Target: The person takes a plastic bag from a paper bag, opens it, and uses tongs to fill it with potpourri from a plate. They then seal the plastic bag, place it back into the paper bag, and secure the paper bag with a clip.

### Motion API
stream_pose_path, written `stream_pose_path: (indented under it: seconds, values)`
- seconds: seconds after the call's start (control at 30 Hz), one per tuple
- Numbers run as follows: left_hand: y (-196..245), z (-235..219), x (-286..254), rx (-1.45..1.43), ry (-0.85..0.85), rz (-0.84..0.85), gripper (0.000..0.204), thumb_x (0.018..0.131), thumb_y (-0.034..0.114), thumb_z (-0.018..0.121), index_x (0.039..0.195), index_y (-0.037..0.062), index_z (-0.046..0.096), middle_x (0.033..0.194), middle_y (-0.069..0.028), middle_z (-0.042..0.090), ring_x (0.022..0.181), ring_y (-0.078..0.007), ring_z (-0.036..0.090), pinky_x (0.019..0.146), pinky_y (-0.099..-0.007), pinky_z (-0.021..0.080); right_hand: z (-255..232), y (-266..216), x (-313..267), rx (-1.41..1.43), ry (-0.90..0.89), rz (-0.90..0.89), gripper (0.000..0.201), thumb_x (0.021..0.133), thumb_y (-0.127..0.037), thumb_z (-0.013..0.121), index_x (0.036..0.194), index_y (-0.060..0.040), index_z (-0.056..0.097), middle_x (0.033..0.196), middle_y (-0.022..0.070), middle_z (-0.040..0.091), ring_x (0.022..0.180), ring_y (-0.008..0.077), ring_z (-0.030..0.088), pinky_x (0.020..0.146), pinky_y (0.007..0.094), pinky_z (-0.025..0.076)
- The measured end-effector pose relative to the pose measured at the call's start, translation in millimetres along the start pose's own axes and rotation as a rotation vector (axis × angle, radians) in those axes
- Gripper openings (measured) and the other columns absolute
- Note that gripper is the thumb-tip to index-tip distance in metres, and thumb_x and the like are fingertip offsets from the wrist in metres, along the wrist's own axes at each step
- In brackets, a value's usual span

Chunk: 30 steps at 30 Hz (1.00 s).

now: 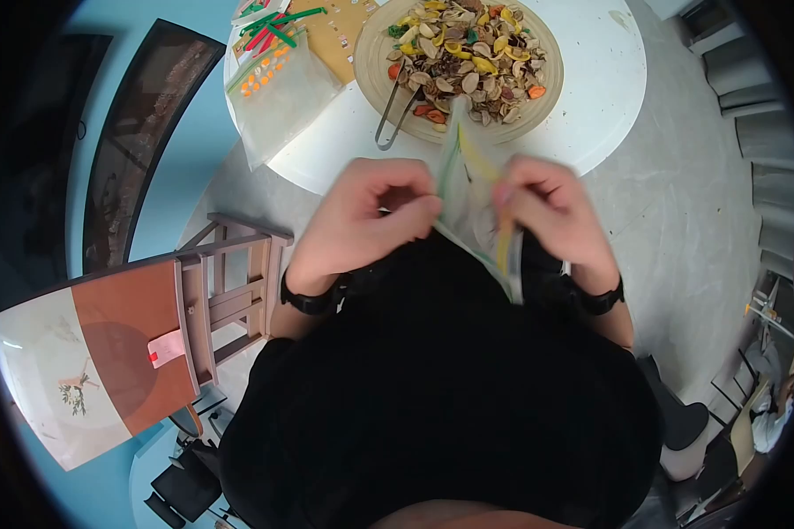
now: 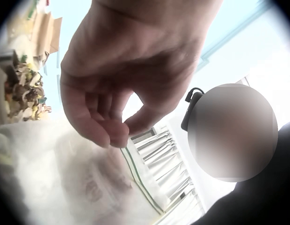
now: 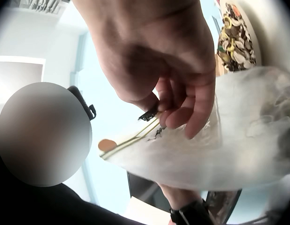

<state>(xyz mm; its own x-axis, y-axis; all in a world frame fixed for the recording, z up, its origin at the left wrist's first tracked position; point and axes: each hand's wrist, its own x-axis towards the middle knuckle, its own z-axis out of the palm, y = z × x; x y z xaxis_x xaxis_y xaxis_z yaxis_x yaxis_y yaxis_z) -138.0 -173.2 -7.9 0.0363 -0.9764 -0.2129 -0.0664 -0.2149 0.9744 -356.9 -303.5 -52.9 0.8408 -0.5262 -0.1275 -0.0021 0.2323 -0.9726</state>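
Both hands pinch the top edge of a clear zip-lock bag [image 1: 481,189], held in front of the black shirt just off the table. My left hand [image 1: 366,212] has its thumb and fingertips on the green-lined side of the opening. The right hand [image 1: 551,207] grips the other side, by the yellow line, and is slightly blurred. Black print [image 3: 158,133] shows on the bag beside the right fingertips. Beyond the bag, a round wooden plate [image 1: 369,66] holds a heap of dried potpourri pieces [image 1: 468,53]. Metal tongs [image 1: 392,119] lean on its near rim.
On the white round table [image 1: 604,79], another zip-lock bag [image 1: 287,101] with orange marks lies at the left. Red and green strips [image 1: 282,26] lie behind it on brown paper [image 1: 348,44]. A wooden chair [image 1: 238,291] stands at the left.
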Motion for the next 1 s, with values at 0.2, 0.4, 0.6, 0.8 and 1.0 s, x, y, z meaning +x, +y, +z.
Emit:
stream_pose_path:
  seconds: [0.2, 0.4, 0.6, 0.8, 1.0]
  values:
    - [-3, -24, -22, 0.056, 0.062, 0.267, 0.013, 0.086, -0.002, 0.064, 0.074, -0.0011, 0.059, 0.065, -0.0018, 0.059, 0.06, -0.0099, 0.055, 0.059, -0.0243, 0.042, -38, -47, -18, -0.403, 0.232, -0.323, 0.028, 0.082, 0.006, 0.062, 0.066, -0.0054, 0.043, 0.063, -0.004, 0.047, 0.058, 0.0052, 0.044, 0.055, 0.0234, 0.035]
    - [-21, -23, -5, -0.424, -0.01, 0.418, 0.051, 0.082, 0.037, 0.079, 0.108, -0.0044, 0.064, 0.105, -0.0133, 0.069, 0.091, -0.0226, 0.065, 0.082, -0.033, 0.049, -21, -108, -8, -0.465, -0.101, -0.547, 0.023, 0.072, 0.003, 0.059, 0.063, -0.0057, 0.04, 0.059, -0.0008, 0.044, 0.051, 0.011, 0.037, 0.051, 0.0275, 0.03]
    - [-38, 15, 52, -0.315, -0.185, 0.555, 0.099, 0.075, 0.054, 0.086, 0.149, 0.0015, 0.045, 0.134, -0.0109, 0.062, 0.121, -0.0219, 0.061, 0.101, -0.0357, 0.048, -1, -129, 4, -0.153, 0.196, -0.559, 0.014, 0.08, -0.01, 0.061, 0.089, -0.0007, 0.054, 0.088, 0.0067, 0.058, 0.069, 0.0167, 0.05, 0.064, 0.03, 0.046]
    - [-42, 25, 60, -0.409, -0.223, 0.198, 0.044, 0.093, 0.024, 0.077, 0.129, 0.0013, 0.064, 0.116, -0.0036, 0.07, 0.109, -0.0117, 0.063, 0.094, -0.0291, 0.051, -58, -64, 41, 0.019, 0.466, -0.309, 0.042, 0.106, -0.039, 0.051, 0.118, -0.0008, 0.064, 0.094, 0.008, 0.073, 0.075, 0.0113, 0.067, 0.065, 0.0254, 0.055]
    - [-51, 3, 69, -0.622, -0.002, -0.021, 0.033, 0.101, 0.03, 0.067, 0.115, -0.0003, 0.067, 0.102, -0.0068, 0.072, 0.087, -0.0156, 0.07, 0.073, -0.0313, 0.06, -49, -4, 11, 0.026, 0.245, -0.031, 0.046, 0.107, -0.038, 0.053, 0.128, 0.0017, 0.063, 0.095, 0.0033, 0.072, 0.084, 0.0103, 0.068, 0.073, 0.028, 0.062]
